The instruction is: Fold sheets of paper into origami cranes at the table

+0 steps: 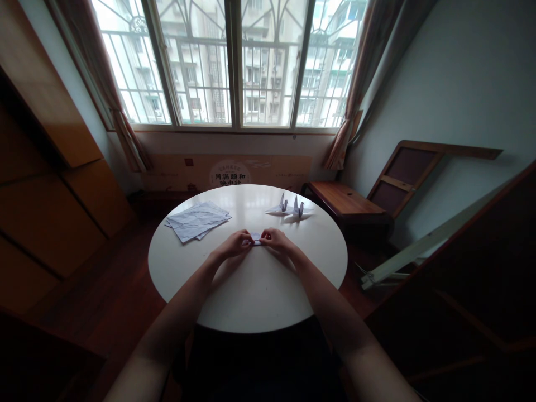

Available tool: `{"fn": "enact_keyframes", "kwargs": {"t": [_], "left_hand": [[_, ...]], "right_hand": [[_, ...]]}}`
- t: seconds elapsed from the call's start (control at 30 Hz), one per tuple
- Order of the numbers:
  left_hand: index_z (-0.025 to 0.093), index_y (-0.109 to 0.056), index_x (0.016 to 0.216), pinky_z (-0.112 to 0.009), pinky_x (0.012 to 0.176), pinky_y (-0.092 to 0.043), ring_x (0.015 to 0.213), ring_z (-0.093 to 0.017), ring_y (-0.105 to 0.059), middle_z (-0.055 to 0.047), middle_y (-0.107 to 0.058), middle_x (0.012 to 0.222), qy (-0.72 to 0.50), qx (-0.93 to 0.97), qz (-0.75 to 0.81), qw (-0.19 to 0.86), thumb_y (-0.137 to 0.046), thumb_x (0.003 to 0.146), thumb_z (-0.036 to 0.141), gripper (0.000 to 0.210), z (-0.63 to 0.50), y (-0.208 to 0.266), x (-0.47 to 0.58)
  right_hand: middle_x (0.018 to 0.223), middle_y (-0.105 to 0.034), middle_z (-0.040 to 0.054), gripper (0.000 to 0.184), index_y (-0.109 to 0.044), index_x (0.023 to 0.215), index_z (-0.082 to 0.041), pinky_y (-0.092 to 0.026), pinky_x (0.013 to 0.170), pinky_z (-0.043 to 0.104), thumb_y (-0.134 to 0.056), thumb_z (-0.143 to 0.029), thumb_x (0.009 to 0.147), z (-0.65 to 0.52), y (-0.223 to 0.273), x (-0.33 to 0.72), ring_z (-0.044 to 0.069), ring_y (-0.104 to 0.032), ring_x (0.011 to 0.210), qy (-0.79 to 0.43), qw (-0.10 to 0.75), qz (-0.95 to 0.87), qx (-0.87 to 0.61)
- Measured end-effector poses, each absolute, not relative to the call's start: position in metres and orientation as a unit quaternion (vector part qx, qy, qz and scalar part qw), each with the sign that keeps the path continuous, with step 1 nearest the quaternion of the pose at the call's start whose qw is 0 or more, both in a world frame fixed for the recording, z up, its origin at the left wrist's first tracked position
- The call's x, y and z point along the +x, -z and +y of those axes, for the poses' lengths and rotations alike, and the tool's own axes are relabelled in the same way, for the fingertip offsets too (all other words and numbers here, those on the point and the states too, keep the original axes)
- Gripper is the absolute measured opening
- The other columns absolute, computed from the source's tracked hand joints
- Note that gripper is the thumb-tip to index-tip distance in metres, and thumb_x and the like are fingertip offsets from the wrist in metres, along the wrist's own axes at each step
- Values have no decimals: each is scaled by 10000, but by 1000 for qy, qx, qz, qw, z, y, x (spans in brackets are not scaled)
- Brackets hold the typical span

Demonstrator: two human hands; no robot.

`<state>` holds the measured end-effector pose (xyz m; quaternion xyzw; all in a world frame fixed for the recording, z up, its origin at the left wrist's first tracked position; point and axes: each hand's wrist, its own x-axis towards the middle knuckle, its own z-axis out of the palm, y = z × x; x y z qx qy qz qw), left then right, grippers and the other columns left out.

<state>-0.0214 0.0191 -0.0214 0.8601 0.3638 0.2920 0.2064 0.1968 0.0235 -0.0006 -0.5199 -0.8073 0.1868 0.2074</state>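
Observation:
Near the middle of the round white table, a small piece of folded paper [255, 237] lies between my two hands. The fingers of my left hand [241, 242] are pinched on its left side. On its right side, the fingers of my right hand [271, 238] are closed in the same way. My fingers cover much of the paper, so its exact folded shape is hidden. Beyond my right hand stand two origami cranes, a left crane [283, 205] and a right crane [298, 209], close together. A loose stack of creased paper sheets [196, 220] lies beyond my left hand.
The round white table [251, 301] fills the space before me. A wooden bench [341, 199] stands behind it on the right, with a wooden frame [404, 173] leaning by the wall. Wooden cabinets [29, 212] line the left. Behind is a printed panel [176, 170] below the window.

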Motion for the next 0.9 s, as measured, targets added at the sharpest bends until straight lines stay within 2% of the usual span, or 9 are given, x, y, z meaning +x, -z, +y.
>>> {"fn": "enact_keyframes", "kwargs": {"t": [0.9], "left_hand": [[186, -742, 900, -277, 811, -508, 826, -153, -626, -66, -631, 980, -292, 859, 364, 211, -610, 794, 159, 172, 20, 23, -22]], "right_hand": [[852, -701, 40, 208, -724, 914, -191, -411, 644, 229, -674, -360, 804, 27, 4, 197, 158, -625, 756, -175, 198, -810, -524]]}}
